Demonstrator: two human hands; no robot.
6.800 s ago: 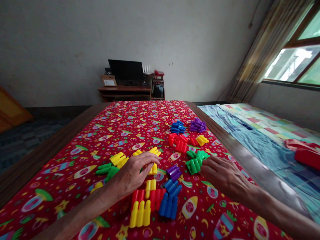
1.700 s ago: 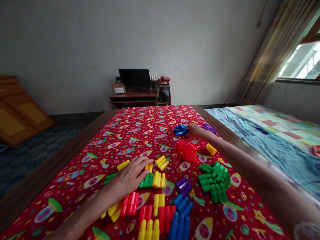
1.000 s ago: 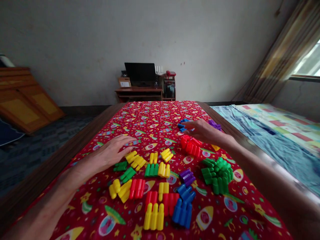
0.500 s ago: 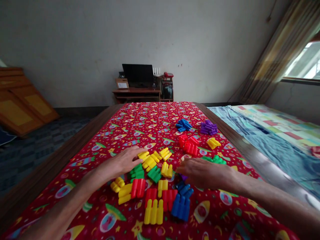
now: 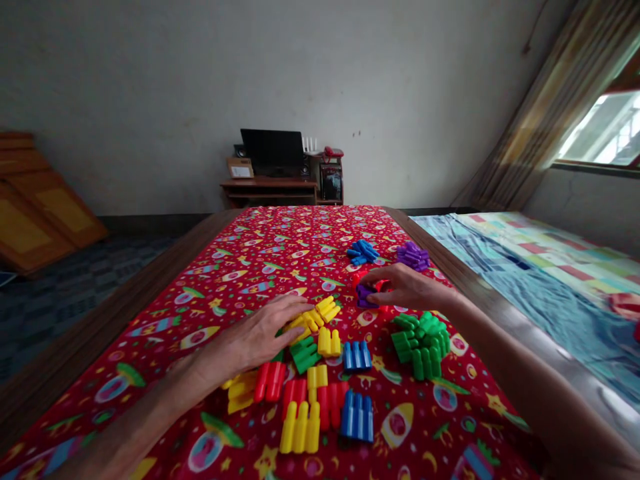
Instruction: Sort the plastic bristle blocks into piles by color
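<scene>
Coloured plastic blocks lie scattered on a table under a red rocket-print cloth. My left hand rests with fingers spread on a cluster of yellow blocks, beside a green block. My right hand is stretched further out and pinches a purple block, held just over the red blocks. A green pile sits under my right wrist. Blue blocks, red blocks and yellow blocks lie near me.
A blue pile and a purple pile sit at the far right of the table. The dark wooden table edge borders a bed with a patterned sheet. A desk with a monitor stands by the wall.
My right hand has gone from the near blocks forward to the red blocks and now holds a purple block. My left hand has slid slightly right over the yellow blocks.
</scene>
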